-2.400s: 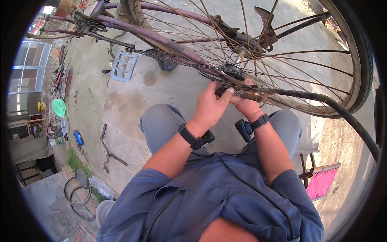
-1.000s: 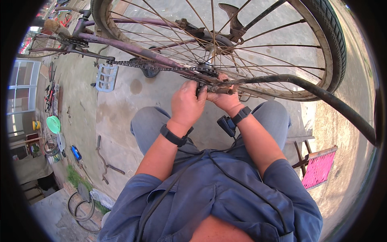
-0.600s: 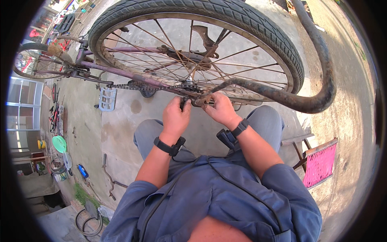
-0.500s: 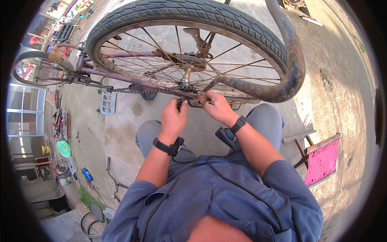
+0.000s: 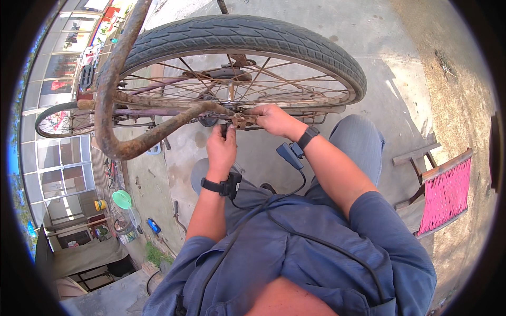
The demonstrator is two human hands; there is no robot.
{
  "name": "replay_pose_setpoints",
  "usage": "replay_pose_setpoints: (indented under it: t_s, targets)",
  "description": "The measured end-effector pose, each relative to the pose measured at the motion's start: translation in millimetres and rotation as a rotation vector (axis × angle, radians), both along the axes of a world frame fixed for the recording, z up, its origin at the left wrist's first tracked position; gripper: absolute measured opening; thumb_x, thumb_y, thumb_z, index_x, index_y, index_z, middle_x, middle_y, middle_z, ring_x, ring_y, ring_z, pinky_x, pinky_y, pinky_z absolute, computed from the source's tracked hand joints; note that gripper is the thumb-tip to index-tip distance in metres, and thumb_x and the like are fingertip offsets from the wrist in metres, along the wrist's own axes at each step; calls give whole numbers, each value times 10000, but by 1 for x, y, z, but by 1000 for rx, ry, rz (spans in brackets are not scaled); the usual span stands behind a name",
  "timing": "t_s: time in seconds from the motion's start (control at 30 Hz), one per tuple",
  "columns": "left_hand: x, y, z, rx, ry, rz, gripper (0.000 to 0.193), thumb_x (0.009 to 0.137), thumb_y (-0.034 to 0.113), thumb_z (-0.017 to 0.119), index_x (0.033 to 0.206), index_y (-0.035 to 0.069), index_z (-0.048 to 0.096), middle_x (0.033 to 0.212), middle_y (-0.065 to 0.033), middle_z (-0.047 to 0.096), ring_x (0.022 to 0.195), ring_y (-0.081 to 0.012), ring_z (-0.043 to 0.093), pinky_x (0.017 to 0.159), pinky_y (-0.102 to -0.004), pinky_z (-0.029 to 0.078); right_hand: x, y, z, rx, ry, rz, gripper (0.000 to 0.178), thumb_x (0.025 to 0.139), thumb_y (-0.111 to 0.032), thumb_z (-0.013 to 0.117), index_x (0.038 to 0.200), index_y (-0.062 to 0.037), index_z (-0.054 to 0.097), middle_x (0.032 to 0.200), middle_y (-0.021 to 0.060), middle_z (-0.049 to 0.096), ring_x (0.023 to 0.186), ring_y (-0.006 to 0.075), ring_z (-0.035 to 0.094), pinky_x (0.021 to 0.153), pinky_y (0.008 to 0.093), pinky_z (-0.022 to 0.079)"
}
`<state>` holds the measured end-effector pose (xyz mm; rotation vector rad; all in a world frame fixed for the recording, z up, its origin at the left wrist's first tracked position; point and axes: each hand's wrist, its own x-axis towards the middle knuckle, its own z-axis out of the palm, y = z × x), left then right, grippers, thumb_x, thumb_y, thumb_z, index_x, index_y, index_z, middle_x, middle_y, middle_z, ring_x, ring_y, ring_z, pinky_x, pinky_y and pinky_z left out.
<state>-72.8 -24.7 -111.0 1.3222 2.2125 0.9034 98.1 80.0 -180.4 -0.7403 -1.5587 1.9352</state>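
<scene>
A bicycle wheel (image 5: 337, 68) with a dark treaded tyre and rusty spokes stands in front of me. A thick, rusty bent metal tube (image 5: 126, 150), apparently the bicycle's stand, loops out to the left from a rusty bracket (image 5: 241, 122) beside the hub. My right hand (image 5: 276, 122) is closed at the bracket's right side, its fingertips partly hidden behind it. Just below the bracket's left end, my left hand (image 5: 221, 150) pinches with thumb and fingers at a small dark piece that I cannot make out.
The bicycle's other wheel (image 5: 55, 120) is at the far left. A pink-webbed folding stool (image 5: 445, 197) stands on the right. On the concrete at left lie a blue object (image 5: 153, 225) and a green basin (image 5: 122, 199). A cable (image 5: 298, 184) hangs by my right forearm.
The rusty bent tube has swung from the wheel's right side over to the left. Both hands stay at the hub bracket. My view has turned somewhat, shifting the surroundings.
</scene>
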Motion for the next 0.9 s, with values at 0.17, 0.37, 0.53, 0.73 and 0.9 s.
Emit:
replay_pose_setpoints:
  t_s: [0.17, 0.37, 0.53, 0.73, 0.9]
  targets:
    - [6, -2, 5, -25, 14, 36, 231, 1010, 185, 641, 917, -26, 621, 673, -82, 636, 545, -148, 581, 548, -330, 489, -11, 1, -10, -61, 83, -54, 332, 918, -106, 618, 1216, -20, 734, 911, 104, 749, 789, 149, 621, 754, 312, 530]
    - [12, -2, 8, -12, -33, 59, 199, 1043, 158, 597, 995, -32, 636, 794, -55, 683, 611, -99, 587, 548, -288, 489, -17, -2, -5, -125, 57, -46, 298, 946, -61, 651, 1228, -4, 732, 1012, 76, 773, 898, 120, 650, 816, 287, 531]
    - [21, -1, 16, -17, -73, 55, 199, 1055, 149, 579, 1067, -32, 659, 881, -53, 730, 646, -77, 584, 576, -255, 497, -22, -12, -12, -32, 108, -172, 250, 914, -137, 719, 1150, -76, 776, 1003, 142, 781, 871, 230, 739, 803, 335, 555]
    - [30, 0, 25, -78, 25, 51, 270, 1046, 168, 589, 898, -23, 709, 888, -61, 743, 643, -82, 588, 589, -267, 500, -18, -5, 1, -8, -15, -134, 301, 961, -275, 693, 1205, -107, 747, 1078, 134, 764, 963, 263, 711, 876, 371, 540]
    - [16, -7, 20, -191, 124, 30, 210, 1048, 146, 556, 1097, -16, 680, 812, -56, 644, 650, -114, 593, 589, -285, 504, 22, -10, 19, 285, 13, -228, 356, 996, -331, 635, 1246, -81, 687, 1226, 138, 706, 1095, 310, 654, 935, 414, 516]
